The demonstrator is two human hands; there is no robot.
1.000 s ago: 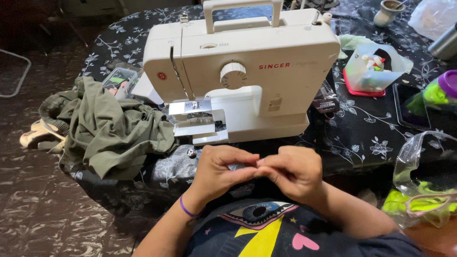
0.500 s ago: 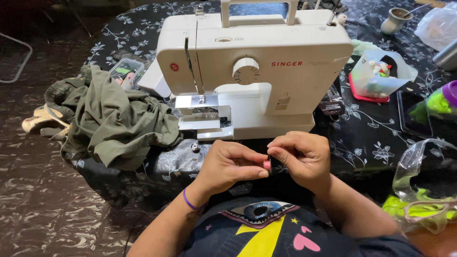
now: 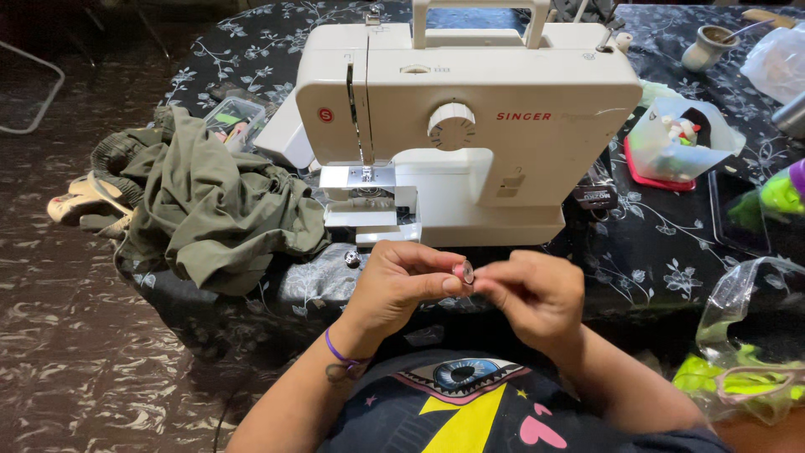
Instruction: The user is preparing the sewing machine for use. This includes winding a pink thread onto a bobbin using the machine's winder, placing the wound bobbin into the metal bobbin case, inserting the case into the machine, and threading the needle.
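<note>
Bobbin (image 3: pixel 467 272), perhaps | pinched by left hand (image 3: pixel 401 281) and right hand (image 3: pixel 531 294) | mostly finger-hidden

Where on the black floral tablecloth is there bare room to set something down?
Bare patch on the black floral tablecloth, between the white sewing machine and the dark tablet. Crowded left, under the heaped olive-green cloth; the far right corner holds a clear plastic tub.

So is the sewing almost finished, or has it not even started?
Not started, it seems. Done: the white sewing machine is set up on the flowered table. In hand: the left hand and right hand pinch a small round part, maybe a bobbin, between them. Left: the green cloth lies bunched beside the machine, nothing under the needle.
</note>
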